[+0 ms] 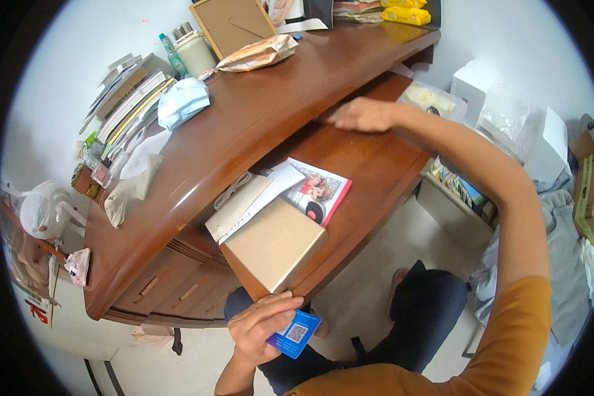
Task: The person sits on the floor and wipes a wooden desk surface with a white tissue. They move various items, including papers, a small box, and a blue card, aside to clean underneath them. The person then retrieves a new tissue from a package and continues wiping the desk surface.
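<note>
My left hand point(257, 324) grips a blue card point(297, 334) printed with square codes, in front of the pull-out desk shelf point(366, 163). Just beyond its fingertips, near the shelf's front corner, lies a gold box point(277, 242). My right arm reaches across to the shelf's far part, where my right hand point(364, 115) is low over the wood by the gap under the desktop. That hand is blurred and its fingertips are partly hidden, so a hold cannot be made out. Beside the box are a printed booklet point(321, 190), white envelopes point(262, 198) and a coiled cable point(232, 189).
Overhanging the shelf is the brown wooden desktop point(257, 109). It carries a picture frame point(235, 27), a thermos point(194, 49), a blue face mask point(183, 101) and stacked books point(128, 106). A grey bin point(455, 210) and white foam boxes point(512, 109) stand right.
</note>
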The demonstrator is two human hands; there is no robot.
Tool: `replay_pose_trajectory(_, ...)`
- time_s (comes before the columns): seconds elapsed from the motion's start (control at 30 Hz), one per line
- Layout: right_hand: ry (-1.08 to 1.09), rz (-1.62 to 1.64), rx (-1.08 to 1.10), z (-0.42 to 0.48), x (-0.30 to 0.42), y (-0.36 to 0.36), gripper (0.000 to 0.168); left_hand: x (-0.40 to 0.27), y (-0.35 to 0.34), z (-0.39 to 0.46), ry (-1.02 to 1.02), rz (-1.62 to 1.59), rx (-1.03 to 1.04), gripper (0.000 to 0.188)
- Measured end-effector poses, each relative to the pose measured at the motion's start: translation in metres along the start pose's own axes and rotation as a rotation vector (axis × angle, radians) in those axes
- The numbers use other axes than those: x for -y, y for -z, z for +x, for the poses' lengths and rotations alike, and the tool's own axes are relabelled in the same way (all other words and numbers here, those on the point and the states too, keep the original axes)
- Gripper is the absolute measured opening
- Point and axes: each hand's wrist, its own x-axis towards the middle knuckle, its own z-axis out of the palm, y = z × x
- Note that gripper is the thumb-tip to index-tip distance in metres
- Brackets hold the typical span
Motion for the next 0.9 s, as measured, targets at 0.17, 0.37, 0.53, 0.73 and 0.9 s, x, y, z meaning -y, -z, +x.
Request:
replay_pose_trajectory(0.17, -0.050, 0.169, -0.368, -0.031, -0.033, -0.011, 0.040, 0.005, -0.002, -0.003, 0.013, -0.070, 0.009, 0.025)
replay_pose_trajectory(0.37, -0.295, 0.109, -0.498, -0.026, -0.048, -0.010, 0.039, 0.000, -0.010, -0.006, 0.070, -0.044, -0.064, 0.007)
replay_pose_trajectory(0.53, 0.061, -0.131, -0.429, 0.023, -0.046, -0.027, 0.029, 0.002, -0.013, -0.011, 0.067, -0.114, -0.125, 0.026)
replay_pose_trajectory(0.73, -0.012, -0.010, -0.221, -0.027, 0.033, -0.024, 0.031, 0.001, -0.007, -0.020, 0.097, -0.057, -0.102, 0.029)
replay_pose_trajectory(0.9, 0.103, 0.144, -0.216, -0.056, 0.047, -0.024, 0.036, -0.001, -0.004, -0.030, 0.150, -0.035, -0.134, 0.032)
